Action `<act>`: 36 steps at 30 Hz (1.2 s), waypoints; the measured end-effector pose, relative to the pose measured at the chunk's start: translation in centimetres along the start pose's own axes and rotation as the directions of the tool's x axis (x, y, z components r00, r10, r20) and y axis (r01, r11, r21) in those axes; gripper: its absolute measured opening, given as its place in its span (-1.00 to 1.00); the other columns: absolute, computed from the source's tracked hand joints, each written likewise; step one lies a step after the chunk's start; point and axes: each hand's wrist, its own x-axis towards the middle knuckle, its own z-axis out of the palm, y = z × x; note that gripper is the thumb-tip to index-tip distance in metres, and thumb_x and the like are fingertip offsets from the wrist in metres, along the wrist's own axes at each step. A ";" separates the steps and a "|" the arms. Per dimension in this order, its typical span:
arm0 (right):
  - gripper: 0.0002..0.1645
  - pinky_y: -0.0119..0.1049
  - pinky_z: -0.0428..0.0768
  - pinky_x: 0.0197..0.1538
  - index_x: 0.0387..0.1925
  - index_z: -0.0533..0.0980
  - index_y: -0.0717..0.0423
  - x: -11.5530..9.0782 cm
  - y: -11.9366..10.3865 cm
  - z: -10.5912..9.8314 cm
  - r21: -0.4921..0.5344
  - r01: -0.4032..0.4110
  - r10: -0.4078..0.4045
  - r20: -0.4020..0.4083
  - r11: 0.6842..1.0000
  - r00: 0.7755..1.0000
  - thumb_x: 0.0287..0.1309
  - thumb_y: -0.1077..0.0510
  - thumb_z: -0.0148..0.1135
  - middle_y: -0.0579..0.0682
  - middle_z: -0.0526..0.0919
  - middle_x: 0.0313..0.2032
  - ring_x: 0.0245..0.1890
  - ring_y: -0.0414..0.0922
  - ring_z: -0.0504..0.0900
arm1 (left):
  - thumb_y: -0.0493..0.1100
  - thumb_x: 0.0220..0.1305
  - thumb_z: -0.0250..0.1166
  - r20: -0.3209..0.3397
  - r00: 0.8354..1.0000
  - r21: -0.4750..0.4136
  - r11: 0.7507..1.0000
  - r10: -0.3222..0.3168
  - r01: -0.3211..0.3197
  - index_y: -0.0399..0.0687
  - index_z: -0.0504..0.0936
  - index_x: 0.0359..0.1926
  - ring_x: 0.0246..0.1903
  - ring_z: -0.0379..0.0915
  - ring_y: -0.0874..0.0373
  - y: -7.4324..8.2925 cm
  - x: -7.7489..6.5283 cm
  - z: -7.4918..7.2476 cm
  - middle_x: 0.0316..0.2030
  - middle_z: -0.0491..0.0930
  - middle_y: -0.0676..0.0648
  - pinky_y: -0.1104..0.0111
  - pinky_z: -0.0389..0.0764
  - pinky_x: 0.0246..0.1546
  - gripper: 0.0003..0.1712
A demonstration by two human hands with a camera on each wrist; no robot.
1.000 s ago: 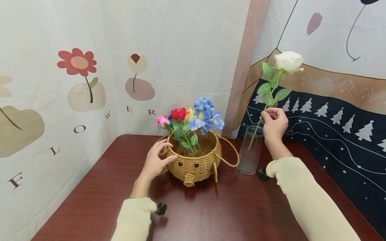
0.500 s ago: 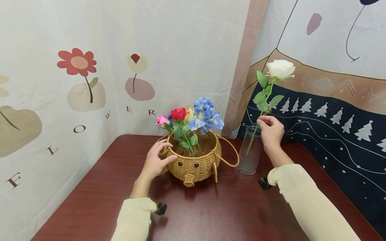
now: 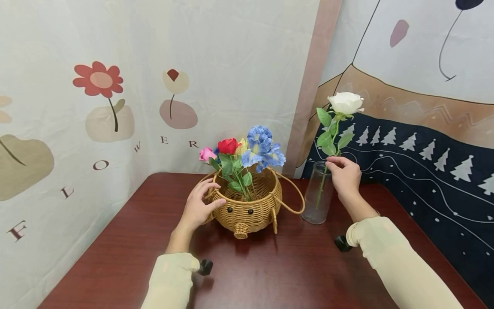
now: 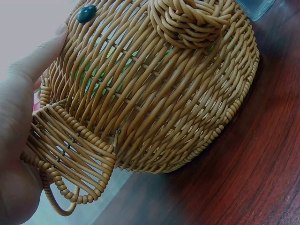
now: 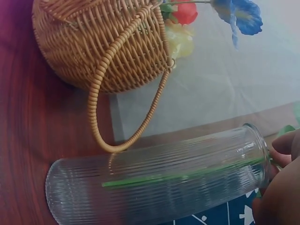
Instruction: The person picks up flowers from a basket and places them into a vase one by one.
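My right hand (image 3: 345, 175) pinches the green stem of a white rose (image 3: 346, 103) just above the mouth of a clear ribbed glass vase (image 3: 317, 201). Inside the vase, the stem's lower end hangs above the bottom, as the right wrist view shows. My left hand (image 3: 198, 206) rests on the left side of a wicker basket (image 3: 247, 216) with an animal face, thumb and fingers spread at the rim. The basket holds a red rose (image 3: 228, 146), a pink rose (image 3: 207, 154), a blue iris (image 3: 262, 148) and a yellow flower (image 3: 242, 146).
The basket's looped handle (image 5: 96, 108) reaches out toward the vase. Both stand on a dark red table (image 3: 270, 270). Behind are a pale flower-print cloth (image 3: 239, 64) and a navy cloth with white trees (image 3: 424, 180).
My right hand has moved down and left with the white rose, and its stem reaches deeper into the vase. My left hand and the basket stay in place.
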 end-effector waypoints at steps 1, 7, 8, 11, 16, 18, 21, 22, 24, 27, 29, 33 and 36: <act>-0.75 -0.37 0.41 -0.11 -0.12 0.68 0.22 0.0 0.0 0.0 -0.013 0.004 -0.004 0.000 1.000 1.000 0.26 0.16 0.25 0.14 0.69 -0.12 -0.07 -0.09 0.51 | -0.01 0.05 0.52 0.000 1.000 0.001 1.000 0.000 0.000 -0.08 0.59 0.02 0.34 0.12 -0.11 0.0 0.0 0.0 0.33 0.32 -0.13 -0.07 0.35 0.19 -0.47; -0.76 -0.32 0.40 -0.08 -0.15 0.69 0.23 0.1 -0.2 -0.4 -0.071 0.020 -0.021 -0.008 0.997 1.000 0.25 0.17 0.24 0.15 0.69 -0.11 -0.04 -0.04 0.52 | 0.02 0.04 0.52 -0.009 1.000 0.018 1.000 -0.002 0.002 0.03 0.60 0.00 0.35 0.12 -0.08 0.0 0.0 -0.1 0.32 0.33 -0.09 -0.03 0.31 0.22 -0.50; -0.75 -0.34 0.40 -0.10 -0.14 0.69 0.22 0.0 -0.2 -0.4 -0.070 0.014 -0.014 -0.008 0.997 1.000 0.25 0.17 0.24 0.15 0.69 -0.11 -0.05 -0.05 0.52 | 0.02 0.04 0.52 -0.009 1.000 0.021 1.000 -0.002 0.002 0.05 0.59 0.00 0.35 0.12 -0.08 0.0 0.0 -0.1 0.32 0.33 -0.09 -0.03 0.31 0.22 -0.50; -0.75 -0.40 0.40 -0.17 -0.13 0.70 0.20 -0.2 -0.4 -0.5 -0.060 -0.003 0.003 -0.004 0.998 1.000 0.25 0.15 0.25 0.14 0.70 -0.13 -0.11 -0.11 0.50 | 0.03 0.04 0.52 -0.008 1.000 0.023 1.000 -0.004 0.004 0.03 0.60 0.00 0.35 0.11 -0.08 0.0 0.0 -0.1 0.33 0.33 -0.10 -0.04 0.29 0.22 -0.49; -0.76 -0.43 0.41 -0.25 -0.13 0.70 0.18 -0.8 -0.7 -0.4 -0.029 -0.003 0.003 -0.007 1.000 1.000 0.26 0.14 0.26 0.11 0.69 -0.17 -0.21 -0.21 0.47 | 0.03 0.04 0.52 -0.004 1.000 0.024 1.000 -0.009 0.009 -0.03 0.60 0.02 0.35 0.11 -0.09 0.0 -0.1 -0.1 0.33 0.33 -0.11 -0.05 0.28 0.23 -0.46; -0.77 -0.43 0.41 -0.27 -0.14 0.70 0.17 -1.1 -0.8 -0.3 -0.009 0.009 -0.009 -0.015 1.000 1.000 0.25 0.14 0.27 0.10 0.69 -0.20 -0.24 -0.22 0.47 | 0.04 0.04 0.52 -0.003 1.000 0.025 1.000 -0.011 0.011 -0.03 0.59 0.02 0.35 0.11 -0.09 0.1 -0.1 -0.1 0.33 0.33 -0.11 -0.05 0.28 0.23 -0.46; -0.78 -0.44 0.41 -0.31 -0.16 0.70 0.18 -1.5 -1.0 0.0 0.018 0.037 -0.036 -0.032 0.999 0.999 0.24 0.15 0.28 0.08 0.68 -0.25 -0.27 -0.23 0.48 | 0.04 0.04 0.51 -0.004 1.000 0.025 1.000 -0.014 0.014 0.02 0.60 0.01 0.35 0.11 -0.09 0.1 -0.1 -0.1 0.33 0.33 -0.10 -0.06 0.29 0.22 -0.48; -0.78 -0.44 0.41 -0.32 -0.16 0.70 0.18 -1.7 -1.1 0.1 0.029 0.046 -0.045 -0.039 0.999 0.998 0.24 0.15 0.28 0.04 0.68 -0.28 -0.28 -0.23 0.48 | 0.05 0.04 0.51 -0.004 1.000 0.025 1.000 -0.014 0.014 0.03 0.60 0.01 0.36 0.11 -0.09 0.1 -0.1 -0.1 0.33 0.32 -0.11 -0.06 0.29 0.22 -0.48; -0.80 -0.45 0.41 -0.33 -0.17 0.69 0.18 -2.0 -1.2 0.3 0.052 0.065 -0.062 -0.051 0.997 0.997 0.23 0.17 0.29 -0.07 0.68 -0.33 -0.30 -0.24 0.49 | 0.05 0.04 0.51 -0.004 1.000 0.025 1.000 -0.014 0.014 0.05 0.60 0.01 0.36 0.10 -0.09 0.1 -0.1 -0.1 0.33 0.32 -0.11 -0.06 0.29 0.22 -0.49; -0.82 -0.46 0.42 -0.34 -0.19 0.69 0.19 -2.5 -1.2 0.6 0.106 0.080 -0.074 -0.057 0.991 0.996 0.21 0.21 0.30 -0.22 0.66 -0.41 -0.34 -0.24 0.51 | 0.06 0.04 0.51 -0.005 1.000 0.024 1.000 -0.014 0.015 0.04 0.60 0.01 0.36 0.10 -0.08 0.1 0.0 -0.1 0.33 0.32 -0.09 -0.05 0.30 0.22 -0.48; -0.83 -0.47 0.43 -0.34 -0.19 0.68 0.21 -2.8 -1.2 0.9 0.143 0.081 -0.074 -0.050 0.986 0.996 0.20 0.23 0.30 -0.30 0.63 -0.45 -0.36 -0.25 0.51 | 0.06 0.04 0.51 -0.006 1.000 0.022 1.000 -0.015 0.015 0.03 0.60 0.01 0.36 0.10 -0.08 0.1 0.0 -0.1 0.33 0.32 -0.08 -0.04 0.32 0.21 -0.47; -0.82 -0.49 0.46 -0.37 -0.19 0.66 0.26 -3.6 -1.3 1.6 0.222 0.057 -0.055 -0.017 0.973 0.998 0.18 0.27 0.30 -0.26 0.62 -0.46 -0.41 -0.25 0.51 | 0.05 0.04 0.52 -0.006 1.000 0.014 1.000 -0.011 0.012 0.02 0.60 0.01 0.35 0.12 -0.08 0.1 0.1 0.0 0.33 0.33 -0.08 -0.02 0.36 0.19 -0.48; -0.80 -0.50 0.53 -0.37 -0.17 0.65 0.31 -4.3 -1.5 2.1 0.281 0.045 -0.053 0.020 0.959 0.998 0.18 0.29 0.30 -0.19 0.65 -0.44 -0.43 -0.23 0.54 | 0.04 0.04 0.52 -0.006 1.000 0.013 1.000 -0.014 0.014 0.04 0.60 0.00 0.35 0.12 -0.07 0.2 0.0 -0.1 0.33 0.33 -0.09 -0.01 0.37 0.19 -0.49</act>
